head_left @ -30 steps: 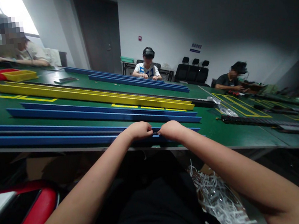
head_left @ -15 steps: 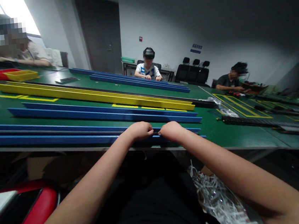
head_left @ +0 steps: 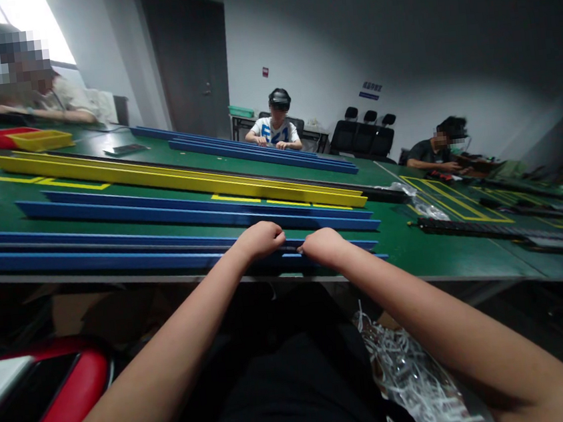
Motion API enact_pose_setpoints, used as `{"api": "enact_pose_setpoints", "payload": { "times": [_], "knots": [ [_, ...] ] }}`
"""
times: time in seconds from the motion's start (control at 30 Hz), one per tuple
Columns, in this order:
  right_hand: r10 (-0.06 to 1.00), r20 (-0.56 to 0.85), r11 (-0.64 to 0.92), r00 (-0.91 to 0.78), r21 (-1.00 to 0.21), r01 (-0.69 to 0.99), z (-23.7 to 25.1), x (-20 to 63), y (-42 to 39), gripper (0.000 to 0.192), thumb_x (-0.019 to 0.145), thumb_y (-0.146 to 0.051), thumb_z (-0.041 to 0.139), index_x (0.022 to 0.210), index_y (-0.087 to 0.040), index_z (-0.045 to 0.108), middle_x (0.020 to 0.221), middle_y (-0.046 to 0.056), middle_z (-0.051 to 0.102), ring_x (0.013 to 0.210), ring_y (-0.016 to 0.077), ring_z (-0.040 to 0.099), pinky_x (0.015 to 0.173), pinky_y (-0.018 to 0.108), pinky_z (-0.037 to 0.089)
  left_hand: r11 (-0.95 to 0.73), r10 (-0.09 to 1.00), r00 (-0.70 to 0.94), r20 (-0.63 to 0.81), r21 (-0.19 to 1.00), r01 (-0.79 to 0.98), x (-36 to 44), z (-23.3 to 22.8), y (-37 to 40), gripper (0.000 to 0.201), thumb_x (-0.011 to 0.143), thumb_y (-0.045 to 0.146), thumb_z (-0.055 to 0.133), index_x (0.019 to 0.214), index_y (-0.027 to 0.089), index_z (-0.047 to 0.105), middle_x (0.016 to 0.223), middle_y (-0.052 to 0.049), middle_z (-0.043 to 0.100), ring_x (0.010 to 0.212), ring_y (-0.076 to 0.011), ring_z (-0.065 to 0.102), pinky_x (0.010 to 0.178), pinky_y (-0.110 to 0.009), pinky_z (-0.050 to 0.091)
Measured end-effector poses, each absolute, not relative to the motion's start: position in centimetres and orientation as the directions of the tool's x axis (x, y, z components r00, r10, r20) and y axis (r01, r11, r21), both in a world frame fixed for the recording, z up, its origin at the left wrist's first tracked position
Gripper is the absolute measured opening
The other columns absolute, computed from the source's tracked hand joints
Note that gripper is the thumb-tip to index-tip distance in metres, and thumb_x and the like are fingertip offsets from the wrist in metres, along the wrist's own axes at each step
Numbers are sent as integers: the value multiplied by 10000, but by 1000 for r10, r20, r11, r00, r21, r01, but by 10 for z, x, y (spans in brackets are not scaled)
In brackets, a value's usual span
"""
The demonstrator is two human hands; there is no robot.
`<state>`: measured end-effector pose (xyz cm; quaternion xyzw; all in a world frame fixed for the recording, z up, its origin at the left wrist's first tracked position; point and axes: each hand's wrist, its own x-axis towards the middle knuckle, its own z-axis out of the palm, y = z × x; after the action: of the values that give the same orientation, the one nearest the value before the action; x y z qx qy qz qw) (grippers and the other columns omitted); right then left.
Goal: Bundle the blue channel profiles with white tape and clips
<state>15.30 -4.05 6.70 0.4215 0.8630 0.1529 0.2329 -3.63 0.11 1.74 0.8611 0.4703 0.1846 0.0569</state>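
Observation:
My left hand (head_left: 260, 239) and my right hand (head_left: 323, 246) rest side by side at the near edge of the green table (head_left: 416, 250). Both are curled with fingers closed over the nearest long blue rail (head_left: 90, 261), where a thin dark strip (head_left: 292, 244) shows between them. What the fingertips pinch is hidden. Further blue rails (head_left: 161, 215) lie parallel behind it, and beyond them a long yellow rail (head_left: 172, 179).
A black chain-like strip (head_left: 464, 226) lies on the table to the right near yellow floor-tape markings (head_left: 451, 200). Red and yellow trays (head_left: 27, 138) sit at far left. Three other people sit around the tables. Clear plastic scraps (head_left: 410, 379) lie beside my lap; a red object (head_left: 45, 404) lies lower left.
My left hand has lifted slightly and shifted a little away from me along the rail. My right hand has stayed put.

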Motion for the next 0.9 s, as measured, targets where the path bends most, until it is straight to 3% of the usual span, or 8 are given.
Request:
{"api": "enact_pose_setpoints", "payload": {
  "times": [0.17, 0.37, 0.9],
  "knots": [
    [802, -260, 594, -538, 450, 667, 67, 153, -43, 338, 967, -282, 405, 1137, -293, 698, 944, 110, 714, 874, 230, 680, 712, 305, 488, -449, 889, 391, 238, 286, 847, -37, 15, 6, 334, 855, 402, 417, 729, 210, 660, 762, -58, 701, 664, -177, 582, 566, -278, 342],
    [796, -263, 601, -545, 451, 660, 69, 154, -43, 360, 977, -312, 379, 1165, -314, 685, 965, 106, 714, 889, 254, 680, 691, 324, 488, -439, 898, 395, 194, 333, 834, -39, 13, 8, 287, 837, 442, 463, 914, 249, 660, 890, -28, 720, 760, -184, 619, 620, -264, 396],
    [798, -293, 599, -526, 484, 638, 77, 149, -48, 368, 983, -312, 368, 1194, -312, 669, 1034, 98, 713, 941, 248, 676, 718, 321, 487, -468, 884, 445, 147, 263, 844, -39, 13, 9, 337, 872, 434, 375, 860, 254, 660, 880, -38, 716, 753, -198, 618, 605, -280, 383]
  ]
}}
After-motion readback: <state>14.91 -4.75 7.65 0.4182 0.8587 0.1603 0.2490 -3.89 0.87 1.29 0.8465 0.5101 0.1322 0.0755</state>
